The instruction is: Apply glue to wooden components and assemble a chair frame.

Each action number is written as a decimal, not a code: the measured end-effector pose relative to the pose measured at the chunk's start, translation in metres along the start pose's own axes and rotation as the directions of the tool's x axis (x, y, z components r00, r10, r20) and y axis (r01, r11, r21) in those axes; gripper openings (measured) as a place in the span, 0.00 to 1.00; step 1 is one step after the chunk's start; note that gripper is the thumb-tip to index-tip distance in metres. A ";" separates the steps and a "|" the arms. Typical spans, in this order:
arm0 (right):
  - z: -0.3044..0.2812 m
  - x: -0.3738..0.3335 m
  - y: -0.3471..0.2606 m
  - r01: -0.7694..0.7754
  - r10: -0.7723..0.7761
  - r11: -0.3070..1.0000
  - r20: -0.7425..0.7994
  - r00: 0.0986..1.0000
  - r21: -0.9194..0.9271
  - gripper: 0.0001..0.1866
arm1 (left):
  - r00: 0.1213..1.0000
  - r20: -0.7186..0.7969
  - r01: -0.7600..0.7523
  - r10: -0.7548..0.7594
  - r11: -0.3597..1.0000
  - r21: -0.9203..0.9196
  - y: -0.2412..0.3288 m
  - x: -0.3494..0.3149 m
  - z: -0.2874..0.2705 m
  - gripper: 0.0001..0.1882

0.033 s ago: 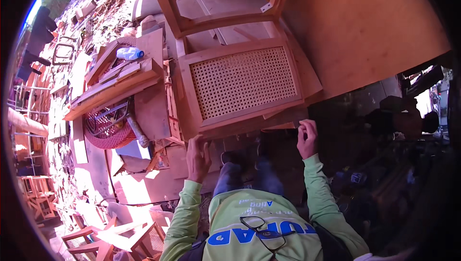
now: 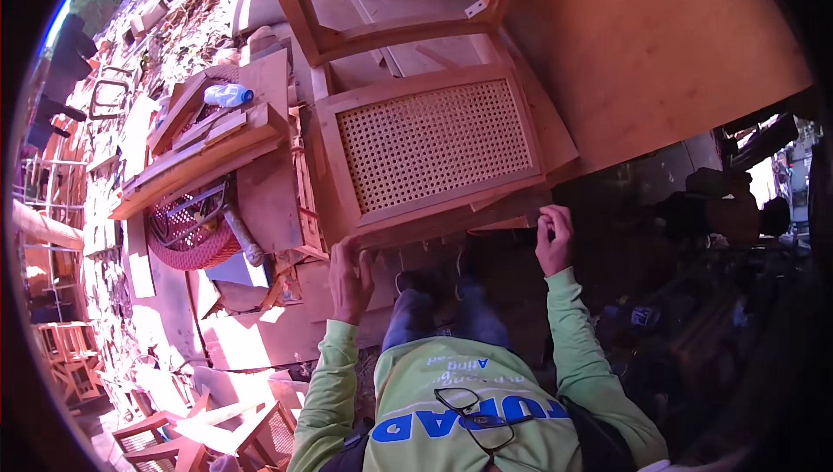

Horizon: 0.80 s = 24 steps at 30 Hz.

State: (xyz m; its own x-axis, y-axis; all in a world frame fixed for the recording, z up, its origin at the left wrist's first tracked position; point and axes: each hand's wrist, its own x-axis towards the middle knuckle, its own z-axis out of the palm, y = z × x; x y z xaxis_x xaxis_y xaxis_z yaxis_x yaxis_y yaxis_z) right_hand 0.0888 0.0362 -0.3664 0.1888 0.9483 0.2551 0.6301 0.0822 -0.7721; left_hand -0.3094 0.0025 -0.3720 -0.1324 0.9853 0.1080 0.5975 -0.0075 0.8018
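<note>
A wooden chair with a woven cane seat [image 2: 438,147] stands in front of me. Its backrest frame [image 2: 399,36] rises on the far side. Close to the seat's front left corner is my left hand [image 2: 350,284], its fingers extended and the thumb apart, with nothing visible in it. Just off the front right corner, my right hand [image 2: 554,239] has its fingers curled toward the thumb. Whatever lies between those fingertips, if anything, is too small and dark to make out.
A large brown board [image 2: 668,55] fills the far right. At left, stacked wooden pieces [image 2: 195,160] carry a plastic bottle [image 2: 228,95] above a red woven round seat [image 2: 195,245]. Wooden frames [image 2: 204,433] lie at lower left. Deep shadow covers the right side.
The chair and surroundings have shifted slightly left and up in the picture. Both hands sit a little farther forward, still near the seat's front edge, with similar finger poses.
</note>
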 end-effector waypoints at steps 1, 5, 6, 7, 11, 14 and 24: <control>0.005 0.008 0.015 -0.050 0.051 0.998 -0.040 0.998 0.040 0.10 | 0.997 -0.071 0.013 -0.011 1.000 0.023 -0.004 0.014 -0.002 0.14; 0.015 0.050 0.089 -0.169 0.178 0.983 -0.143 0.974 0.076 0.09 | 0.994 -0.071 0.080 -0.078 0.996 0.036 -0.008 0.050 0.007 0.17; 0.016 0.064 0.096 -0.175 0.184 0.982 -0.142 0.973 0.075 0.09 | 0.992 -0.090 0.090 -0.086 0.995 0.037 -0.011 0.057 0.012 0.18; 0.019 0.079 0.099 -0.208 0.220 0.973 -0.125 0.967 0.101 0.10 | 0.989 -0.110 0.100 -0.095 0.994 0.038 -0.014 0.063 0.016 0.18; 0.038 0.123 0.125 -0.160 0.168 0.984 -0.118 0.979 0.075 0.16 | 0.979 -0.169 0.141 -0.118 0.982 0.127 -0.010 0.086 0.029 0.22; 0.048 0.143 0.123 -0.150 0.148 0.986 -0.031 0.989 -0.070 0.19 | 0.955 -0.269 0.180 -0.128 0.967 0.179 -0.007 0.098 0.034 0.23; -0.015 0.162 0.074 -0.238 0.222 0.835 0.092 0.971 0.497 0.11 | 0.959 -0.135 0.215 -0.249 0.951 -0.224 0.070 0.060 0.057 0.12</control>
State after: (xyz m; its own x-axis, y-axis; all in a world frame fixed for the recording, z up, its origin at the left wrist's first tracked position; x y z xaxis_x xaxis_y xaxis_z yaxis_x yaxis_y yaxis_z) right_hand 0.1778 0.1916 -0.3735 0.2537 0.9670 0.0228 0.1066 -0.0046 -0.9943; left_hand -0.2299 0.0704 -0.3431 -0.3828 0.9237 -0.0167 0.3627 0.1669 0.9168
